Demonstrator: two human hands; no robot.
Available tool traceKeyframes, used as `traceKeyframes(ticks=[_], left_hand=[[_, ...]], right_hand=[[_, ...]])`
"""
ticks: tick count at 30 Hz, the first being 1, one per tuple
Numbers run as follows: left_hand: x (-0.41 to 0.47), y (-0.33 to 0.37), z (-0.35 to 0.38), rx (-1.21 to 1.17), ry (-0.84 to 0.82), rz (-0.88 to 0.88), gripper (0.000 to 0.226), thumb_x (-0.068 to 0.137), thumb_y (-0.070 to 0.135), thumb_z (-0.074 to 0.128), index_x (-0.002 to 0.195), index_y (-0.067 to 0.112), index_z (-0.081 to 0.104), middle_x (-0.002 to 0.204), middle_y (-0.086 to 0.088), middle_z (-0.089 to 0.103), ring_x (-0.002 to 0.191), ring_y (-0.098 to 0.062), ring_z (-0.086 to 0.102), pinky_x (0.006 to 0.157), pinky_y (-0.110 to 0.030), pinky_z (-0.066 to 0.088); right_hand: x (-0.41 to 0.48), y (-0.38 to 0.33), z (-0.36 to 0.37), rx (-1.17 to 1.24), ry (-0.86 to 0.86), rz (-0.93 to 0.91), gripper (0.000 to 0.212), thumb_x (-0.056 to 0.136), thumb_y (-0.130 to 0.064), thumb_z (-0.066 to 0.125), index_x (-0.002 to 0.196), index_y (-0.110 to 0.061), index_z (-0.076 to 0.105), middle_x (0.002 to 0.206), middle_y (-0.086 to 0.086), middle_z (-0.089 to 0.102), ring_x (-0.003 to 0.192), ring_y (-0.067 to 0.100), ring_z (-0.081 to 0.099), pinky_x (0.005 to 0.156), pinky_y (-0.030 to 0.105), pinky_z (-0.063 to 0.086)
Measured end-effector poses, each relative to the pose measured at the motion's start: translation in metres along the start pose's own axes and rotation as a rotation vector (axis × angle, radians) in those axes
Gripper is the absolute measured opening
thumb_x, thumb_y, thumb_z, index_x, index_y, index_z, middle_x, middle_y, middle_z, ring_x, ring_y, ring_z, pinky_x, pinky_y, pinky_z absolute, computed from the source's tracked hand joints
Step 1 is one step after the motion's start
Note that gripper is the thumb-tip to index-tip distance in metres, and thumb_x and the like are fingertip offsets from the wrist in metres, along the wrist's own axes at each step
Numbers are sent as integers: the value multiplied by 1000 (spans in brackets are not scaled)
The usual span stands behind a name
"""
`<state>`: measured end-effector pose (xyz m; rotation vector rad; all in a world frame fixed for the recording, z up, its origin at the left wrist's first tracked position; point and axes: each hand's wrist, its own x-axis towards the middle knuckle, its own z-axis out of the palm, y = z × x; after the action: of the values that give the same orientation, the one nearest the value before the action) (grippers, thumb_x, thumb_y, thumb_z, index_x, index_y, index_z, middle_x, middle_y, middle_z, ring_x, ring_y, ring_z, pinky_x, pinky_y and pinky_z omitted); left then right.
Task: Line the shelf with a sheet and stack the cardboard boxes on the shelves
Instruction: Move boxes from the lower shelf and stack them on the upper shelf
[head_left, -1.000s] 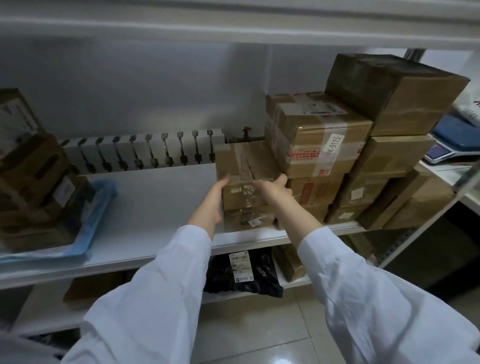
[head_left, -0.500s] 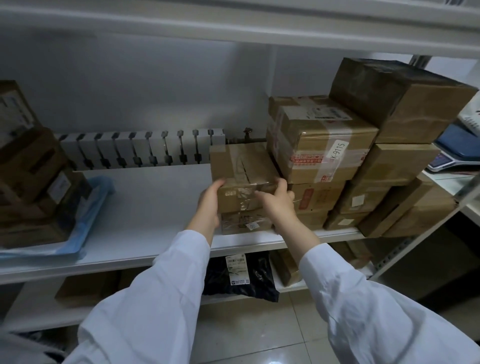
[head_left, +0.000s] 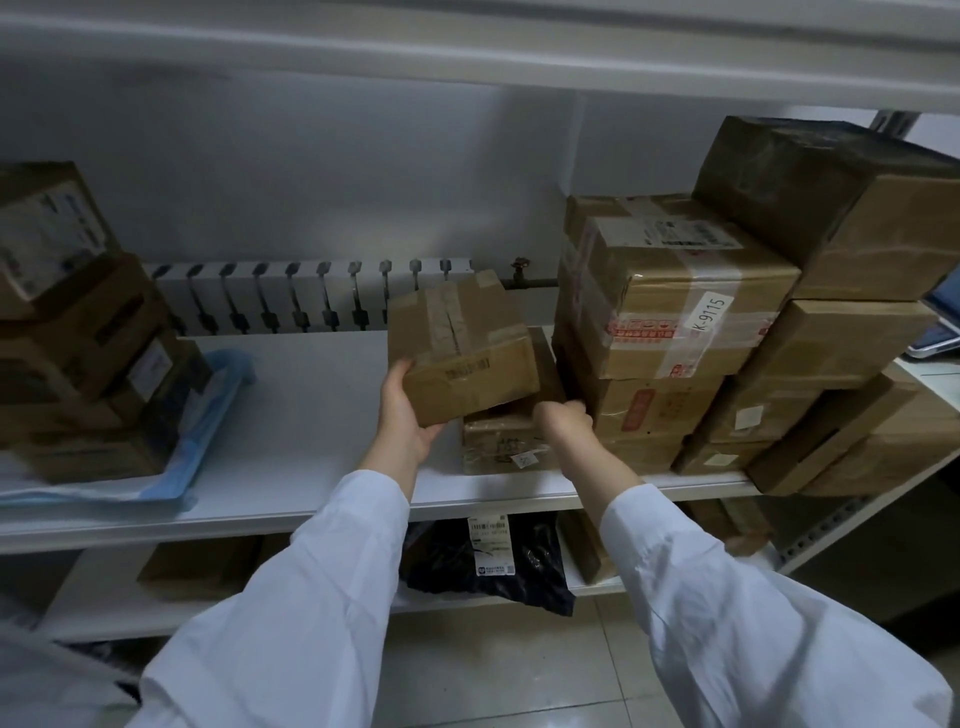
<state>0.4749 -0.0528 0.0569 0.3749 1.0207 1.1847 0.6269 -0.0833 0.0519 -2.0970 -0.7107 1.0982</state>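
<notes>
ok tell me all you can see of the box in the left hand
A brown cardboard box, tape along its top seam, dark print on its front. Tilted, left end lower, above another box on the white shelf. The left hand grips its lower left corner; the right hand curls by its right end.

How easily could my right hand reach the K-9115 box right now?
Probably yes: the right hand sits just below-left of the K-9115 box, nothing between them, though it seems busy under the tilted box.
</notes>
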Motion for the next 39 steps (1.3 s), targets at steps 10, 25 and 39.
traceKeyframes(ticks=[10, 25, 39], left_hand=[[13, 5, -8, 215, 38, -88, 41, 84, 54, 51, 107, 22, 59, 98, -4, 65, 84, -19, 57, 64, -26, 41], [1, 20, -25, 286, -29, -152, 44, 81, 59, 48, 98, 20, 61, 101, -11, 64, 109, -35, 56, 89, -48, 36], [-52, 75, -63, 335, -80, -134, 57, 77, 62, 53, 114, 18, 54, 115, -19, 61, 112, -44, 52, 106, -60, 25]], right_hand=[[18, 10, 10, 119, -85, 67, 60, 88, -35, 56, 139, -8, 38, 138, 14, 42, 122, 35, 45, 103, 41, 40], [5, 15, 7, 437, -136, 158, 89, 86, -44, 60, 152, -15, 7, 155, 16, 21, 140, 40, 21, 112, 56, 17], [-69, 4, 7, 415, -352, 46, 47, 79, -51, 62, 100, -10, 70, 73, 12, 73, 76, 30, 67, 71, 39, 56]])
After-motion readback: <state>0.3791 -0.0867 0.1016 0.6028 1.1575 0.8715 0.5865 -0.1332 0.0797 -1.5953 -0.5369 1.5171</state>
